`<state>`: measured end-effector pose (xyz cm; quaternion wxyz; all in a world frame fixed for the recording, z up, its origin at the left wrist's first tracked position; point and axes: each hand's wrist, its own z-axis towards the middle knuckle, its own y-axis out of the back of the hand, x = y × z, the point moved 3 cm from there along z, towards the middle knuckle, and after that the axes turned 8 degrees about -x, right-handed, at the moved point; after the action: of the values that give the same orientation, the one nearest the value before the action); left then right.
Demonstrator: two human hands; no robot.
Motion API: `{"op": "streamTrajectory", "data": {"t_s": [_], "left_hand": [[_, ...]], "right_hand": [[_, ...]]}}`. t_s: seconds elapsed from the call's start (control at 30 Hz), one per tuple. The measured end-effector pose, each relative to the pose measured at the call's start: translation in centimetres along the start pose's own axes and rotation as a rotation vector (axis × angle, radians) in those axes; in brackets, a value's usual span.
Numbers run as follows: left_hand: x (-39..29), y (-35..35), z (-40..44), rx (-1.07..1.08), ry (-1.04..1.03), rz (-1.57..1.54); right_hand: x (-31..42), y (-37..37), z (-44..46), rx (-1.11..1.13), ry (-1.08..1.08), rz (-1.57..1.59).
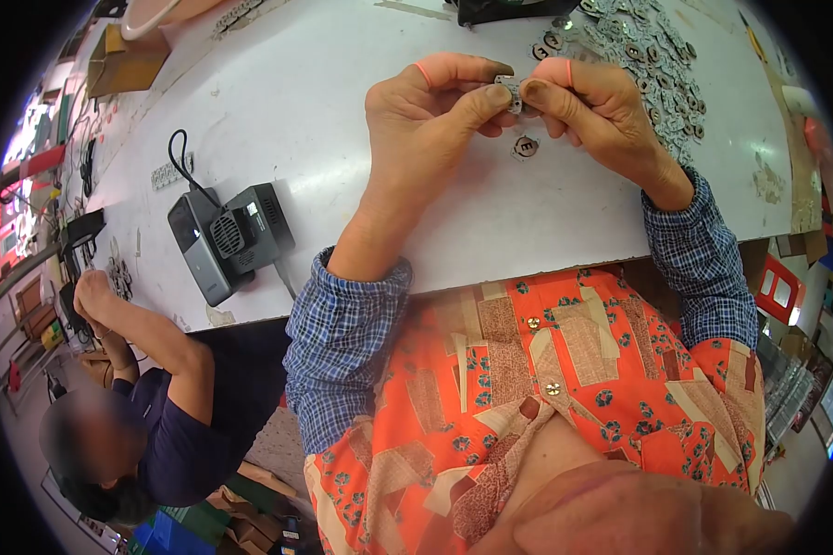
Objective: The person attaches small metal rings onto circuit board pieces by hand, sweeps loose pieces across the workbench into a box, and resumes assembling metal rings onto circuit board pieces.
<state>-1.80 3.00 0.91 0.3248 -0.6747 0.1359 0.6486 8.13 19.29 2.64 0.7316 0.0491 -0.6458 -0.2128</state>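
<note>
Between the fingertips of both hands is a small grey metal plate (pixel 510 92) with little holes, held just above the white table. My left hand (pixel 440 111) pinches its left side between thumb and forefinger. On the right side, my right hand (pixel 590 106) closes thumb and fingers against the same plate, and its fingertips partly hide it. Right below the hands, a small round metal part (pixel 525 147) with a dark centre marked like an "E" lies on the table. Two similar round parts (pixel 547 44) rest beyond my right hand.
A large pile of small metal parts (pixel 662 83) covers the table's far right. Left of my arm stand a grey device with a fan grille (pixel 241 222) and a black cable. A co-worker (pixel 171 388) sits at the left edge. A cardboard box (pixel 125 60) is at the far left.
</note>
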Motion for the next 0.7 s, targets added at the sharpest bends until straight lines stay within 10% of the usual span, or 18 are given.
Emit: {"op": "streamTrajectory", "data": {"t_s": [0.2,0.4,0.7], "left_hand": [[0.1,-0.6,-0.3,0.000,0.032,-0.018],[-0.5,-0.6,-0.8,0.070,-0.191,0.081],[-0.9,-0.2,-1.0,0.113,-0.205,0.186]], "right_hand": [[-0.9,-0.7,0.0,-0.061,0.232,-0.108],[-0.3,0.1,0.0,0.053,-0.260,0.356],[-1.4,-0.3,-0.3,0.091,-0.297,0.474]]}}
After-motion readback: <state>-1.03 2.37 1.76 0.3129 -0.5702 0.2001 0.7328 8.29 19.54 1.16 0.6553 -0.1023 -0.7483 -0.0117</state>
